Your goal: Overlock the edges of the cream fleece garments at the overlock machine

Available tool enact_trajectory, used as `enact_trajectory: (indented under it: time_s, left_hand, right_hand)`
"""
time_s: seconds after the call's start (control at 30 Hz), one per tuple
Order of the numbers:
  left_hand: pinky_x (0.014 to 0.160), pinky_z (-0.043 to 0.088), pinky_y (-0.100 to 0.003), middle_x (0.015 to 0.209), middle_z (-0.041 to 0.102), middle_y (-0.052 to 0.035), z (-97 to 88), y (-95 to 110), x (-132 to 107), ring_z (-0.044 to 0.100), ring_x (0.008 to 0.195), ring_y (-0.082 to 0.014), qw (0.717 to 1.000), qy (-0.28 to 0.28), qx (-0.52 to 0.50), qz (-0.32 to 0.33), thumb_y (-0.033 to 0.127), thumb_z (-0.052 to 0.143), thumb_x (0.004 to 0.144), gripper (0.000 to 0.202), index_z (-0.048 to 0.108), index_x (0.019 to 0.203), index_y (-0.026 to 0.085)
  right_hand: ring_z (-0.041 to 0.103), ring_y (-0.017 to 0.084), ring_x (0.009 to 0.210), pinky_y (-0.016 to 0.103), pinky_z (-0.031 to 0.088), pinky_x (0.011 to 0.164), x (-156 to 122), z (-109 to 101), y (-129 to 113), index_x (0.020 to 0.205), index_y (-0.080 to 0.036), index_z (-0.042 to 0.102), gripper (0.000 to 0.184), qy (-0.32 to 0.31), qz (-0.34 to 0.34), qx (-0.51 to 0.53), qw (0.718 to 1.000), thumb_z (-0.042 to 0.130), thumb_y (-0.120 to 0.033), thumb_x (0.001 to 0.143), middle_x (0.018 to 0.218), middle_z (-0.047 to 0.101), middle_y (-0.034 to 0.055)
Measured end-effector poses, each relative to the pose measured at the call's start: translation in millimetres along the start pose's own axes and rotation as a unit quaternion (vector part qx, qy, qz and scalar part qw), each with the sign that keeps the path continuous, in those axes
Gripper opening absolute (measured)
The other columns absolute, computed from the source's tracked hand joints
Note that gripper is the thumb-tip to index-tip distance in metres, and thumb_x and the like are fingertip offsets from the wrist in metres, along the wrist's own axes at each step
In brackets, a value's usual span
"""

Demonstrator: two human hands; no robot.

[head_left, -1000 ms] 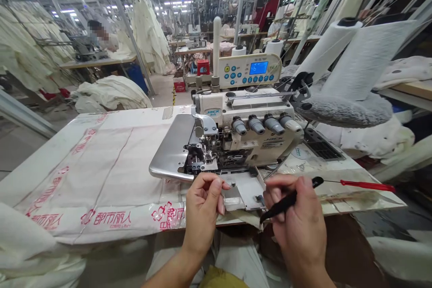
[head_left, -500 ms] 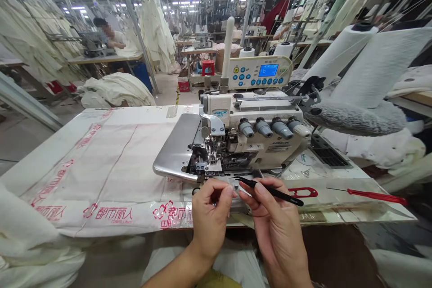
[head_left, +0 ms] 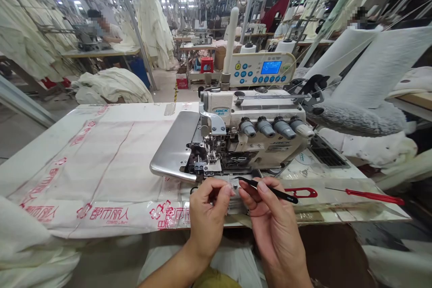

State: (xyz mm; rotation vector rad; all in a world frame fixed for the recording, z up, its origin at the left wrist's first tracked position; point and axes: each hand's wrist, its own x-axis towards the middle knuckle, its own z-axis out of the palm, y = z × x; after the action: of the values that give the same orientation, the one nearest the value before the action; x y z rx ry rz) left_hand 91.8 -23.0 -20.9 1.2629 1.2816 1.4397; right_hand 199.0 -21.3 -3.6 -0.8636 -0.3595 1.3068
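Black bent-tip tweezers [head_left: 281, 194] lie in the grip of my right hand [head_left: 275, 220], their tips pointing left. My left hand [head_left: 211, 213] is closed in a pinch close to those tips; whatever is between thumb and forefinger is too small to make out. Both hands are in front of a white overlock sewing machine [head_left: 256, 121]. Its needle and looper area [head_left: 211, 159] is exposed, beside a shiny metal plate [head_left: 173, 148] on the left. A small gap separates the two hands.
A red-handled screwdriver [head_left: 374, 195] and a flat red tool [head_left: 305, 192] lie on the table to the right. Plastic sheeting with red print [head_left: 111, 175] covers the left side. Large thread cones [head_left: 381, 72] stand at right. A co-worker [head_left: 110, 29] sits at the back left.
The camera view has shifted slightly. My hands keep nearly the same pose, with the tweezers' tips still beside my left fingertips.
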Motion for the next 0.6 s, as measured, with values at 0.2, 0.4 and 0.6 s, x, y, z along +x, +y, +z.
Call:
enact_trajectory:
  time_s: [0.2, 0.4, 0.6]
  left_hand:
    - [0.054, 0.04, -0.02, 0.067, 0.058, 0.0008, 2.3, -2.1, -0.8, 0.05, 0.056, -0.0094, 1.0, 0.004, 0.001, 0.015, 0.03, 0.055, 0.086, 0.019, 0.06, 0.073, 0.016]
    - [0.053, 0.04, -0.018, 0.067, 0.057, 0.0017, 3.5, -2.6, 1.3, 0.049, 0.056, -0.008, 0.999, -0.006, 0.016, 0.04, 0.027, 0.055, 0.087, 0.016, 0.06, 0.076, 0.018]
    - [0.058, 0.046, -0.018, 0.112, 0.054, -0.0071, -20.8, -21.0, -10.9, 0.052, 0.07, -0.0082, 0.965, 0.032, 0.083, 0.249, 0.014, 0.059, 0.083, 0.033, 0.052, 0.115, 0.021]
  right_hand:
    - [0.069, 0.015, 0.071, 0.023, 0.06, 0.064, -4.2, 2.3, 1.2, 0.073, -0.019, 0.059, 0.027, 0.013, -0.029, -0.019, 0.999, 0.081, -0.023, 0.059, 0.075, 0.062, -0.0057]
    - [0.069, 0.015, 0.068, 0.021, 0.059, 0.063, -1.6, 1.6, 2.7, 0.072, -0.019, 0.058, 0.03, 0.015, -0.011, -0.017, 1.0, 0.083, -0.021, 0.057, 0.067, 0.065, -0.004]
    - [0.07, 0.015, 0.067, 0.02, 0.059, 0.064, 14.6, 11.4, 3.7, 0.067, -0.016, 0.057, 0.035, 0.048, 0.04, 0.043, 0.997, 0.085, -0.015, 0.046, 0.062, 0.065, -0.0046]
